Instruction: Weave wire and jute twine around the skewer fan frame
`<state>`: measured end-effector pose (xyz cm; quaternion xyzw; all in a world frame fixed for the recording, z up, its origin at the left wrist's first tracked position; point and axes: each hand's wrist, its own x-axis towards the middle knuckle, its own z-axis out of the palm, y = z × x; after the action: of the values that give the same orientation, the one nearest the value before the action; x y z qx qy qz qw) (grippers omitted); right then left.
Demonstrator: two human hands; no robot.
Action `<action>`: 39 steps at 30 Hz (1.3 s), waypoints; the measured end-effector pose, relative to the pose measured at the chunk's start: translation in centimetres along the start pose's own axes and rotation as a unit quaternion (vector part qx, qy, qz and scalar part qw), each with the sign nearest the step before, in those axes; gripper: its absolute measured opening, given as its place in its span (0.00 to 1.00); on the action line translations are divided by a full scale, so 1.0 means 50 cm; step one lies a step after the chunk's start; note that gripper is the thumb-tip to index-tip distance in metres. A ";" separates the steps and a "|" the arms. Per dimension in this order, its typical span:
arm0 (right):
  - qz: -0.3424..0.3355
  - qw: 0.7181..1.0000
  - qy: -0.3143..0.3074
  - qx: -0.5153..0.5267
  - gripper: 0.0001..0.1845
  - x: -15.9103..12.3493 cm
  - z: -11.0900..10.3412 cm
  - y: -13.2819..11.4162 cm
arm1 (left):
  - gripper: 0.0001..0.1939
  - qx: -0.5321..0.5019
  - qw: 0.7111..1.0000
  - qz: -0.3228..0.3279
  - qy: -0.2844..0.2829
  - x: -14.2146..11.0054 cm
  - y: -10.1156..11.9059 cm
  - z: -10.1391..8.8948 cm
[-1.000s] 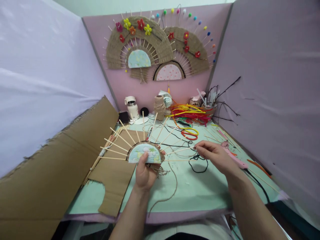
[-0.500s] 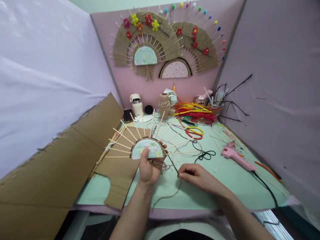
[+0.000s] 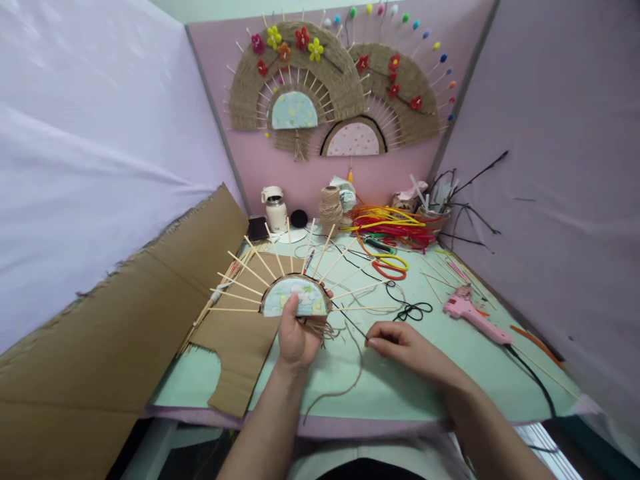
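Observation:
My left hand (image 3: 299,340) grips a half-round fan frame (image 3: 280,298) from below, its thumb across the pale blue flowered face and its fingers behind. Thin wooden sticks (image 3: 240,265) fan out from the curved edge. Black cord lines that curve, and a taut length of black cord (image 3: 351,323) runs from the frame's right corner to my right hand (image 3: 395,343). There the thumb and forefinger pinch it. Loose ends of tan twine (image 3: 325,329) hang under the frame, and one strand curls down onto the table.
A pink glue gun (image 3: 475,313) lies at right. Scissors (image 3: 390,265), coiled black cord (image 3: 414,311) and colourful pipe cleaners (image 3: 390,223) lie behind. Cut cardboard (image 3: 235,360) is at left, with a twine spool (image 3: 331,208) and a white bottle (image 3: 275,212) farther back. Finished fans (image 3: 240,100) hang behind.
My right hand has moved slightly right and up, drawing the black cord out farther from the frame. My left hand keeps hold of the fan frame, nearly still.

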<state>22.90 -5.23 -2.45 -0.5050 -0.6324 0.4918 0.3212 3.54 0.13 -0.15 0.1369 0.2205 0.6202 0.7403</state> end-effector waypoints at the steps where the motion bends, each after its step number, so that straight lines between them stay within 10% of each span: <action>1: 0.006 1.000 0.020 0.007 0.14 -0.002 -0.013 0.001 | 0.15 0.001 1.000 0.001 0.002 0.000 0.000 0.000; 11: -0.045 0.959 0.269 0.079 0.13 -0.038 -0.062 -0.011 | 0.15 0.036 0.999 0.033 -0.002 0.001 -0.011 -0.002; 20: -0.104 0.994 0.010 -0.019 0.11 -0.053 0.048 -0.076 | 0.14 -0.013 0.997 0.069 0.025 0.009 -0.011 -0.001; 26: -0.057 0.998 -0.006 -0.030 0.11 -0.016 0.068 -0.056 | 0.17 -0.029 0.998 0.047 0.043 0.012 -0.004 -0.002; 32: -0.018 0.996 0.074 -0.038 0.13 0.006 0.039 -0.011 | 0.21 -0.028 0.998 -0.043 0.031 0.002 0.003 0.006; 39: -0.031 0.949 0.311 -0.035 0.14 0.031 0.002 0.010 | 0.21 0.025 0.982 -0.189 0.011 0.001 0.002 0.000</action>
<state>22.54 -3.78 -3.11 -0.6243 -0.5331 0.2772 0.4992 3.46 0.19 -0.09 0.1043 0.2664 0.4650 0.8378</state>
